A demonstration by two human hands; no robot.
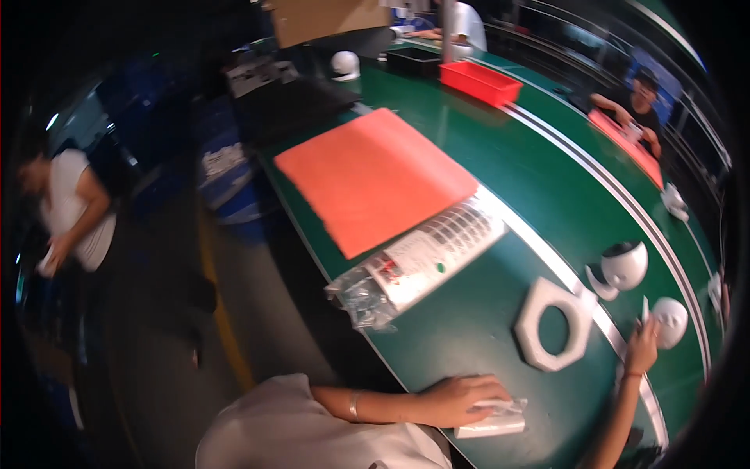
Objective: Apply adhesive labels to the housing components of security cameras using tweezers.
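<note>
My left hand (469, 400) lies near the table's front edge, its fingers curled over crinkled, whitish plastic wrap on a small white bundle (492, 427). What the bundle contains is hidden. Out to the right, my right hand (642, 348) is closed at the left side of a white round-headed device (671, 320), gripping what looks like its upright base. A similar white device (624, 266) with a dark top stands just beyond it. Between my hands and farther off lies a white foam ring (551, 325) with an angular outline.
On the green table (437, 344) lie an orange sheet (379, 180) and a printed sheet with clear plastic bags (426, 254). Farther back stand a red bin (480, 83), a black tray (412, 60) and another white device (344, 66). Other people work across the table and at left.
</note>
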